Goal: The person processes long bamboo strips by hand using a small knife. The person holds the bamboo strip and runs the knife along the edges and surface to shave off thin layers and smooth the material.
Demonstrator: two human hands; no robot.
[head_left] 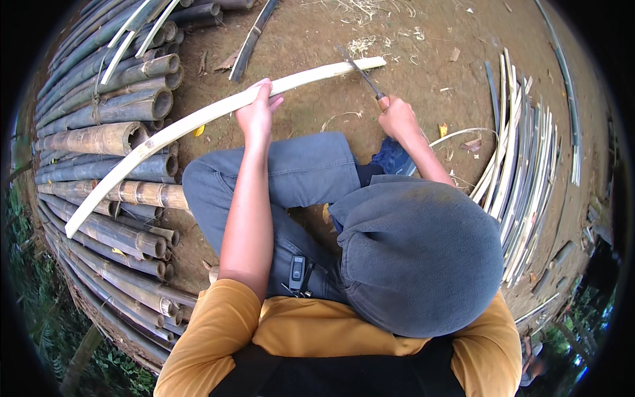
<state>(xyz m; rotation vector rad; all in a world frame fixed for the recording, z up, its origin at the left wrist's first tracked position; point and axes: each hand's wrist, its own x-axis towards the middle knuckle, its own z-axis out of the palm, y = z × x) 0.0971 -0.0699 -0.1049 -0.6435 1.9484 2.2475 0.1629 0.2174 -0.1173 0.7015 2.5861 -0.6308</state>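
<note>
My left hand point(255, 114) is closed around a long, pale, split bamboo strip point(188, 123), which runs from the lower left up to the right in front of me. In my right hand point(399, 119) is the handle of a knife point(366, 77). Its dark blade crosses the strip near the strip's right end and appears to touch it. The strip passes over my bent leg in grey trousers point(311, 169). A grey cloth cap point(423, 258) covers part of my right arm. On my lap lies a small dark device point(297, 270).
Stacked bamboo poles point(126, 106) fill the left side, cut ends facing me. To the right lies a bundle of split strips point(519, 185). Curled shavings point(362, 45) litter the dirt beyond the knife. A dark bamboo piece point(254, 40) lies at the top; a long dark strip point(570, 99) lies far right.
</note>
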